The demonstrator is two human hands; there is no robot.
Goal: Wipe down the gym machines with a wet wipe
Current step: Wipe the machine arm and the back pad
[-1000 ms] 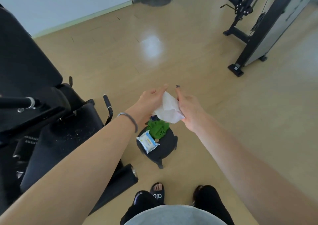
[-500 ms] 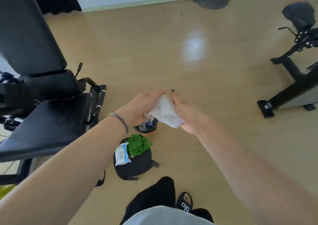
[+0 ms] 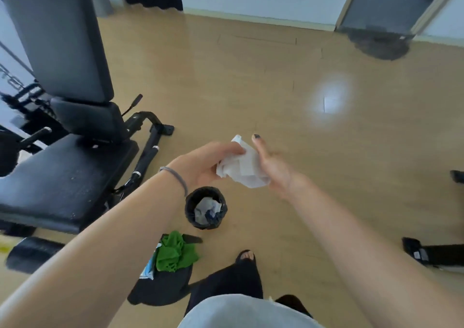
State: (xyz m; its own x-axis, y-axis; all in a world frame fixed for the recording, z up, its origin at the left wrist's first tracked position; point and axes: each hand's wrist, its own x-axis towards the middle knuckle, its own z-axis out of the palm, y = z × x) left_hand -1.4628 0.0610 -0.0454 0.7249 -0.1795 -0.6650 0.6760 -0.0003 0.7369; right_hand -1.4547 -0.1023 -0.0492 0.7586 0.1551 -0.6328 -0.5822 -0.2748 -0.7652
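Note:
A crumpled white wet wipe (image 3: 242, 165) is held between both hands in front of me, above the wooden floor. My left hand (image 3: 204, 163) grips its left side with curled fingers. My right hand (image 3: 272, 165) holds its right side, thumb raised beside it. The black padded seat (image 3: 57, 177) and upright backrest (image 3: 62, 33) of a gym machine stand to the left, apart from both hands.
A small black bin (image 3: 206, 207) with used wipes stands on the floor below my hands. Nearer me, a low black stool (image 3: 165, 287) carries a green cloth (image 3: 175, 252) and a wipes packet (image 3: 149, 268). Another machine's black base (image 3: 426, 253) shows at the right edge.
My view has swung left and I have stepped closer to the seat machine. The bin has come into full view under my hands. Both hands have bunched the wipe tighter.

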